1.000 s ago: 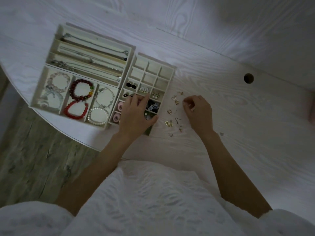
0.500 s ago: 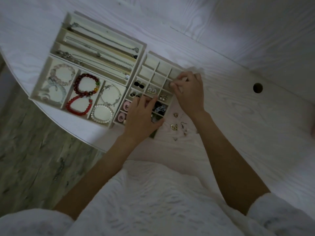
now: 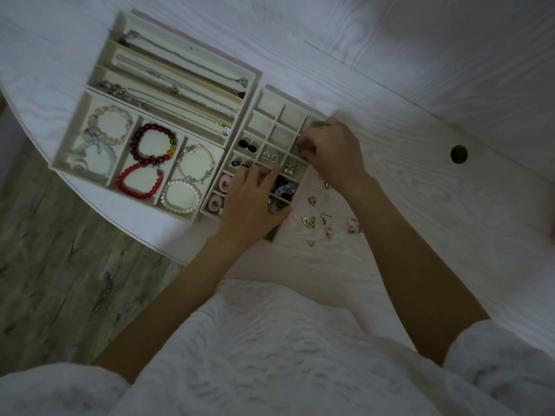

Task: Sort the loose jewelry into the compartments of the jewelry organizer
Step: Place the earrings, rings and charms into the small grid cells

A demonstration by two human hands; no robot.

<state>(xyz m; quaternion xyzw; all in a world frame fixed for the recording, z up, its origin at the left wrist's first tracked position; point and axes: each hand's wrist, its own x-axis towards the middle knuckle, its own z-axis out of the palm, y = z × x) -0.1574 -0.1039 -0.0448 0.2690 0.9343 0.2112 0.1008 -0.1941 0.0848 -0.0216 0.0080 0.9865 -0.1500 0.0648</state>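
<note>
Bracelets sat at the far left, in the big cream tray (image 3: 78, 127) on the white wood-grain desk (image 3: 420, 187): a pale pink bead one (image 3: 108, 127), a dark red bead one (image 3: 153, 147) with a brighter red one (image 3: 138, 185) just below it, then a silver chain bracelet (image 3: 195, 163) above a pearl one (image 3: 180, 196). Long slots across the top of that tray held thin chain necklaces (image 3: 180, 85), laid out lengthwise.

Right beside it was the small-grid earring organizer (image 3: 271, 103). Its top cells looked bare; lower down were black studs (image 3: 247, 145), a pair of gold-ish hoops (image 3: 269, 157), pearl studs (image 3: 290, 168) and pink round bits (image 3: 223, 183) in the left column.

Left hand (image 3: 255, 202) lay flat over the lower half of the grid, fingers pretty straight and slightly spread, thumb out along the organizer's right edge, not gripping anything I could see.

Right hand (image 3: 333, 154) was curled up tight at the organizer's right edge, fingertips bunched together over a right-column cell. Looked like a pinch on something tiny, but it was too dim to say what, so can't really tell.

Loose earrings (image 3: 312, 216) were scattered on the desk just right of the organizer, between the two forearms: a couple of gold heart-ish ones, a hook earring (image 3: 325, 217) and a few small bits.
</note>
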